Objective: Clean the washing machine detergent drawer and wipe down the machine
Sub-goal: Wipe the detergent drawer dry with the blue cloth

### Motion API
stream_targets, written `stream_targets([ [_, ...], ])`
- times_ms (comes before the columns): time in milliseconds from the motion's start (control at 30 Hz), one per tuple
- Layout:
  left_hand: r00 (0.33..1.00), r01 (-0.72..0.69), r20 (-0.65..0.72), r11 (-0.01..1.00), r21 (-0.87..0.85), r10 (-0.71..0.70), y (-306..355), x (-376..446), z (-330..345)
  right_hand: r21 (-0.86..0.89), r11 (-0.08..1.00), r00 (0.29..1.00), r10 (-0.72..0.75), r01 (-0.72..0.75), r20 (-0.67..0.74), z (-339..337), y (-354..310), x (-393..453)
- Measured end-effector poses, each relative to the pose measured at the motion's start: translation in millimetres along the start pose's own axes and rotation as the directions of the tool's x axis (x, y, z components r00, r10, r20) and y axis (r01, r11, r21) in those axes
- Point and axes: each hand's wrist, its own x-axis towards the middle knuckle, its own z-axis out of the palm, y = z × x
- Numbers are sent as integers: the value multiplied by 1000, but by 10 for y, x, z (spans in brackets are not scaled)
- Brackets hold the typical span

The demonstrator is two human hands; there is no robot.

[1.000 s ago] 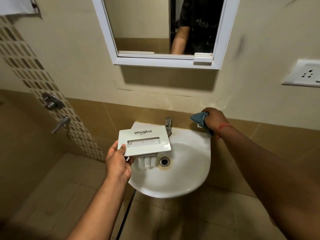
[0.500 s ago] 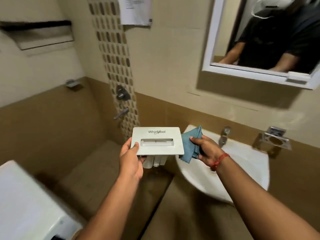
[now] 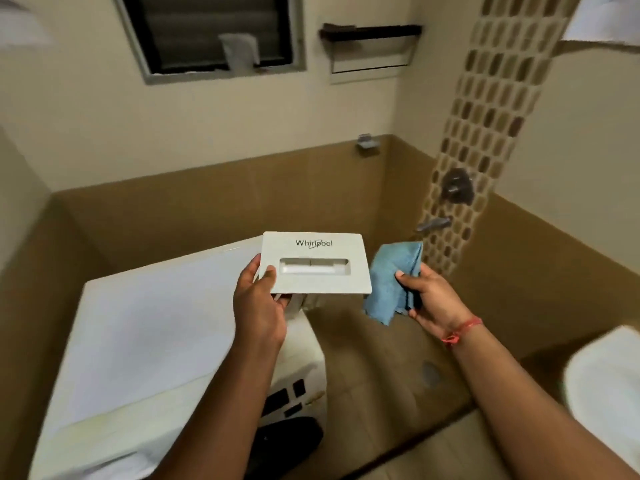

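Left hand grasps the detergent drawer by its left edge, thumb on the front panel, fingers curled underneath. Drawer is held in the air, front panel facing up, Whirlpool logo readable, handle recess mid-panel. It sits above the rear right corner of the washing machine; the drawer's left edge overlaps the machine top in view, contact not visible.

Right hand holds the blue cloth, thumb pinching it against the fingers. Cloth hangs just beside the drawer's right edge; can't tell whether they touch.

Machine's white top is bare, its front with dark cut-outs faces lower right. Open floor right of the machine, floor drain there. Sink rim at far right edge. Wall tap behind the cloth, well apart.
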Motion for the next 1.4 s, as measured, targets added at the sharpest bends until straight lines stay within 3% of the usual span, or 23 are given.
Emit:
stream_targets([
  [233, 965, -121, -240, 991, -61, 103, 478, 185, -575, -94, 994, 982, 73, -57, 173, 975, 170, 714],
  [400, 919, -177, -371, 981, -83, 135, 728, 247, -962, -203, 975, 984, 118, -90, 132, 1616, 358, 990],
  [600, 887, -196, -443, 975, -107, 130, 980, 321, -1408, -273, 961, 984, 82, -36, 159, 2325, 468, 1103],
  [800, 898, -185, -421, 977, -109, 124, 1216, 515, -1858, -302, 953, 994, 33, 0, 104, 2941, 547, 1247],
  [867, 909, -170, -403, 978, -123, 107, 1296, 591, -1999, -508, 848, 988, -107, 149, 110, 3178, 602, 1277],
  [967, 929, -133, -364, 979, -155, 69, 1381, 723, -2161, -787, 436, 885, -365, 437, 289, 3610, 710, 1249],
  [1067, 939, -73, -345, 983, -166, 12, 1415, 865, -2311, -847, 46, 807, -337, 529, 486, 4072, 943, 1157],
  [1167, 939, -23, -342, 988, -151, -30, 1448, 970, -2414, -768, -195, 729, -241, 610, 640, 4448, 1291, 999],
  [1233, 947, -11, -320, 990, -138, -34, 1457, 1045, -2501, -699, -245, 687, -146, 672, 712, 4621, 1515, 867],
  [1400, 962, 2, -269, 982, -187, -53, 1465, 1143, -2684, -661, -154, 654, -97, 735, 750, 4559, 1703, 713],
])
